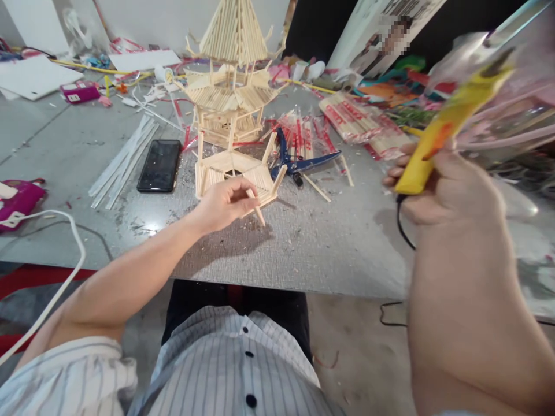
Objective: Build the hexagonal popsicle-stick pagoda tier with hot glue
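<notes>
My left hand (225, 202) pinches a short wooden stick (256, 209) just in front of a small hexagonal roof piece (236, 170) made of sticks. Behind it stands a tall pagoda model (229, 75) of the same sticks. My right hand (446, 185) is raised close to the camera, closed around a yellow glue gun (451, 121) whose black cord (403, 228) hangs down from it.
A black phone (159, 165) lies left of the model beside white glue sticks (124, 162). Blue pliers (299, 163) and packs of wooden sticks (359, 124) lie to the right. A white cable (65, 271) crosses the near-left table edge. Craft clutter fills the back.
</notes>
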The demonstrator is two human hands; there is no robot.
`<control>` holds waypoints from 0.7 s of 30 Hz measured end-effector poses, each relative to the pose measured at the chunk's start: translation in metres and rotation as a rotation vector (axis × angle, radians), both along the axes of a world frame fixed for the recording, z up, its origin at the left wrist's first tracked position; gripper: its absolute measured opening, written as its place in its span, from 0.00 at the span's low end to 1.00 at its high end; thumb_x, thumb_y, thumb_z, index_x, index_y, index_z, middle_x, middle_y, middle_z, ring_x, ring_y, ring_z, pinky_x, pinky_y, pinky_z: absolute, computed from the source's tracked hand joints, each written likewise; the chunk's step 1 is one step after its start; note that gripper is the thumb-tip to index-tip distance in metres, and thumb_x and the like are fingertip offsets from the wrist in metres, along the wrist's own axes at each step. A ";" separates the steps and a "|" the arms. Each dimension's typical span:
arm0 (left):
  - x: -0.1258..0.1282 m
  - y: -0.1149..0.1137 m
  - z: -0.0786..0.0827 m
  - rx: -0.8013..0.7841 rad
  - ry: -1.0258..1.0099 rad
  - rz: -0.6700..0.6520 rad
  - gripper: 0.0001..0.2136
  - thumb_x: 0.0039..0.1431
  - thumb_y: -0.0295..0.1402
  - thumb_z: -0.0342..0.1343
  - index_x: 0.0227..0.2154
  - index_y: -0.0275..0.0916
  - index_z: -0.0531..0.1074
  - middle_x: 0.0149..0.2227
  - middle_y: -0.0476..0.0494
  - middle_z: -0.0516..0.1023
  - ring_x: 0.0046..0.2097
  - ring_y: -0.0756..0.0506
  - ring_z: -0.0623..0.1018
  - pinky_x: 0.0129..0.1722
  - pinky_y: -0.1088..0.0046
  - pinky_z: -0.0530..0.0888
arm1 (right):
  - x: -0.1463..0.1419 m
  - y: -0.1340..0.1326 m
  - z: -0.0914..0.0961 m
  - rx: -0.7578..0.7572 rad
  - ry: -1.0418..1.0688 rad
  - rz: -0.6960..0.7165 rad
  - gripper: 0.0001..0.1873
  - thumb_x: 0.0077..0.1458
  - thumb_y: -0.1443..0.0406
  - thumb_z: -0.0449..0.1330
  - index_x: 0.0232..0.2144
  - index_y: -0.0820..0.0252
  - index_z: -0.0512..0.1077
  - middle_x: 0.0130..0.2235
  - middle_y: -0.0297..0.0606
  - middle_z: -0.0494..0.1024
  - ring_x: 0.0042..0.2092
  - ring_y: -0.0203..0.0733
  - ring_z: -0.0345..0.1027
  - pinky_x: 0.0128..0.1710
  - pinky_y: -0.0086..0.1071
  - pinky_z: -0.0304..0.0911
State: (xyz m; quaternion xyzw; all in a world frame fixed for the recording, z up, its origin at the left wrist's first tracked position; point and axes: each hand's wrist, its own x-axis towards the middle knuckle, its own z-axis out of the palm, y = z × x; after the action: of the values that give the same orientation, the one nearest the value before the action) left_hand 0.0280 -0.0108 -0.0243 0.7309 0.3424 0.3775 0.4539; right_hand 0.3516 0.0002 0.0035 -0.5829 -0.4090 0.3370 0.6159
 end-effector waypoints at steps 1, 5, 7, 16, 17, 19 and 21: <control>0.002 -0.004 -0.002 0.056 0.047 -0.007 0.05 0.55 0.31 0.59 0.30 0.38 0.68 0.25 0.49 0.73 0.24 0.54 0.71 0.24 0.78 0.68 | -0.008 0.002 0.000 -0.009 0.117 0.049 0.13 0.47 0.56 0.61 0.24 0.58 0.67 0.25 0.33 0.65 0.24 0.32 0.60 0.23 0.30 0.60; 0.011 -0.015 -0.006 0.151 0.138 -0.125 0.05 0.57 0.33 0.56 0.31 0.38 0.69 0.24 0.50 0.72 0.25 0.53 0.70 0.25 0.77 0.68 | -0.044 0.005 -0.010 -0.074 0.391 0.222 0.14 0.35 0.59 0.68 0.22 0.57 0.67 0.26 0.31 0.71 0.22 0.29 0.58 0.21 0.28 0.58; 0.014 -0.016 -0.009 0.157 0.202 -0.089 0.05 0.57 0.34 0.56 0.31 0.38 0.70 0.24 0.49 0.73 0.26 0.52 0.72 0.26 0.76 0.68 | -0.059 0.005 -0.020 -0.118 0.431 0.304 0.14 0.34 0.59 0.68 0.23 0.57 0.68 0.27 0.31 0.73 0.21 0.28 0.57 0.21 0.28 0.58; -0.009 -0.006 0.008 0.617 0.292 0.185 0.09 0.62 0.35 0.53 0.31 0.39 0.77 0.31 0.44 0.78 0.30 0.50 0.75 0.30 0.73 0.70 | -0.063 0.005 -0.038 -0.140 0.421 0.348 0.15 0.32 0.60 0.67 0.22 0.58 0.66 0.19 0.26 0.66 0.18 0.27 0.54 0.20 0.28 0.58; -0.018 -0.003 0.015 0.721 0.244 0.280 0.09 0.62 0.35 0.53 0.30 0.41 0.76 0.29 0.45 0.77 0.30 0.50 0.74 0.30 0.73 0.70 | -0.061 0.005 -0.038 -0.136 0.418 0.343 0.16 0.32 0.60 0.67 0.23 0.58 0.65 0.19 0.26 0.65 0.17 0.27 0.54 0.20 0.28 0.58; -0.039 0.008 0.027 0.826 0.131 0.525 0.05 0.58 0.37 0.58 0.32 0.43 0.77 0.32 0.46 0.75 0.26 0.52 0.69 0.26 0.73 0.66 | -0.060 0.004 -0.036 -0.131 0.410 0.333 0.17 0.30 0.60 0.67 0.23 0.58 0.65 0.19 0.26 0.65 0.17 0.27 0.54 0.20 0.28 0.59; -0.056 0.020 0.033 0.760 0.143 0.574 0.09 0.53 0.39 0.63 0.37 0.45 0.78 0.38 0.46 0.74 0.23 0.55 0.65 0.23 0.73 0.64 | -0.061 0.004 -0.036 -0.134 0.400 0.317 0.18 0.29 0.60 0.67 0.23 0.58 0.65 0.19 0.26 0.64 0.17 0.27 0.54 0.21 0.29 0.60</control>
State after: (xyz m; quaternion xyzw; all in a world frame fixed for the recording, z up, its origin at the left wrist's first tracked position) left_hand -0.0277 0.0088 0.0089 0.7450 0.3988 0.5347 0.0074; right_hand 0.2911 0.0038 -0.0322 -0.4728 -0.3420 0.5642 0.5842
